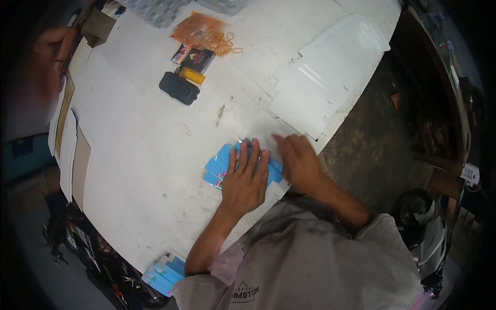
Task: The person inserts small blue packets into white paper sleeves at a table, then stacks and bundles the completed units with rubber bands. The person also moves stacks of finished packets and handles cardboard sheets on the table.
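Note:
A flat blue printed carton blank [213, 173] with cut flaps lies on the white table, close to its near edge. My left hand [245, 178] rests flat on top of it with the fingers spread, covering its middle. Just right of the carton is my right hand [299, 163], one finger pointing left and the others bent. That hand is smeared by motion, so whether its fingers pinch anything cannot be made out. More blue folded cartons [166, 273] are stacked at the table's lower left edge, beside my left forearm.
Farther up the white table [139, 155] are a black case [179, 88], a yellow item [192, 75], a dark small box [199, 59] and an orange bag of rubber bands [199, 30]. Clear plastic sheets [330, 72] lie at the right. Another person's blurred arm [46, 67] shows at far left.

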A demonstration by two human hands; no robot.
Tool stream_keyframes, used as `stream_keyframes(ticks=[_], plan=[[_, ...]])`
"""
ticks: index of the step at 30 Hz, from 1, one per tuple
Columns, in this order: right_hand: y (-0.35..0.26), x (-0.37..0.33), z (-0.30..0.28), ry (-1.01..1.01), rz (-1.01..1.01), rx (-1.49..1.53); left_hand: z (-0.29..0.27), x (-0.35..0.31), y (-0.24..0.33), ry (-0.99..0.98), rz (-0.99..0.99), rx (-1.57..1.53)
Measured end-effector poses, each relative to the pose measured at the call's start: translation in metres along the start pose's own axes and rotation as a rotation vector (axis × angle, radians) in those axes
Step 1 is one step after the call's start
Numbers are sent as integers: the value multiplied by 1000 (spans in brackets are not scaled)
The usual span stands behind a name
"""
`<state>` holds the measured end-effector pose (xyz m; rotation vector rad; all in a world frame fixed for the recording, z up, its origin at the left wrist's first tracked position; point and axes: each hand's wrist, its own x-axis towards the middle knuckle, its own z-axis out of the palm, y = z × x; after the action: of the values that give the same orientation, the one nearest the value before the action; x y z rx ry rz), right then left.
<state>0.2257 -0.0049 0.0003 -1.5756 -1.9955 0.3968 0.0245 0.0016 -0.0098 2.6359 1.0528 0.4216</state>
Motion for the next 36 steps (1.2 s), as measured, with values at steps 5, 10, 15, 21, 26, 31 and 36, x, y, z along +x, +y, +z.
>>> stream_keyframes(ticks=[5, 10, 15, 21, 26, 31, 36], plan=[[-15, -5, 13, -19, -29, 19, 4, 3, -5, 95, -10, -202], [-18, 1, -8, -7, -76, 53, -5, 7, -4, 76, -86, -284], [-7, -4, -6, 8, -16, 132, -15, 0, -1, -71, -116, -106], [8, 8, -18, -16, 145, 76, -15, 0, -5, -91, -100, -135], [2, 17, -8, 98, -53, -188, -13, 1, -1, -33, -135, -134], [-21, -1, -8, -265, 216, 285, -8, -4, 3, -111, -68, 111], [-10, 9, -16, 99, 89, -125, -13, 3, -10, -146, 6, -153]])
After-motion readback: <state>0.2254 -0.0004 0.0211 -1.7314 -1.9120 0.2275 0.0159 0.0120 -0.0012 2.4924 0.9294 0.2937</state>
